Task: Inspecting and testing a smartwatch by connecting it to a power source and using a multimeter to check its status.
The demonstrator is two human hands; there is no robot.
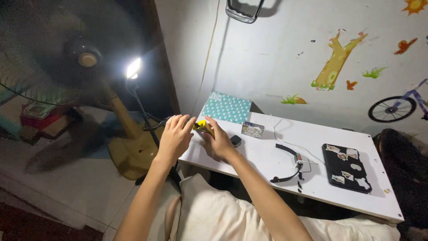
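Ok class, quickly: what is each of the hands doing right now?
Left hand: fingers spread, touching the yellow object.
Right hand: curled around the yellow object.

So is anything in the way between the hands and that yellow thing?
No. Both hands already meet it at the table's left corner: left hand on one side, right hand on the other, yellow thing between them.

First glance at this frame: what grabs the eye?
The glaring white clip lamp at the white table's left corner, beside a big blurred standing fan at far left. Just below the lamp, the left hand and right hand meet around a small yellow object at the table's near-left edge. On the right lies a black sticker-covered tablet case, under painted tree and bicycle wall decals.
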